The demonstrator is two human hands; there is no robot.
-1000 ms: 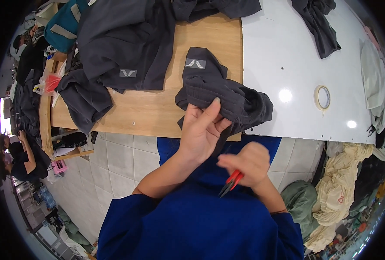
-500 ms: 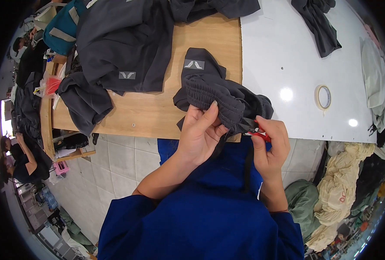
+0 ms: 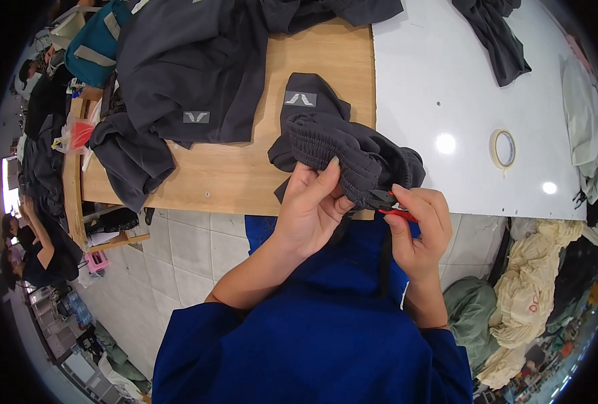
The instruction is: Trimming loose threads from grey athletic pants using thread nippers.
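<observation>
A dark grey garment [image 3: 332, 145] with a gathered elastic waistband lies bunched at the table's front edge, a light logo patch on its far part. Its waistband is pinched between the thumb and fingers of my left hand [image 3: 316, 202]. Close beside, my right hand [image 3: 420, 225] grips small red-handled thread snips [image 3: 396, 209] between thumb and fingers. The dark blades point left at the waistband edge, close by my left fingertips. Whether the blades touch a thread is too small to tell.
More dark grey garments [image 3: 191, 81] are piled on the wooden tabletop [image 3: 319, 54] at the far left. A tape roll [image 3: 502, 149] and another dark garment [image 3: 494, 40] lie on the white tabletop [image 3: 433, 74]. Cream cloth [image 3: 531, 289] is heaped at the right. People sit at the far left.
My right hand has shifted slightly, and the snips now show their blades more openly at the waistband edge. My left hand keeps its hold on the garment.
</observation>
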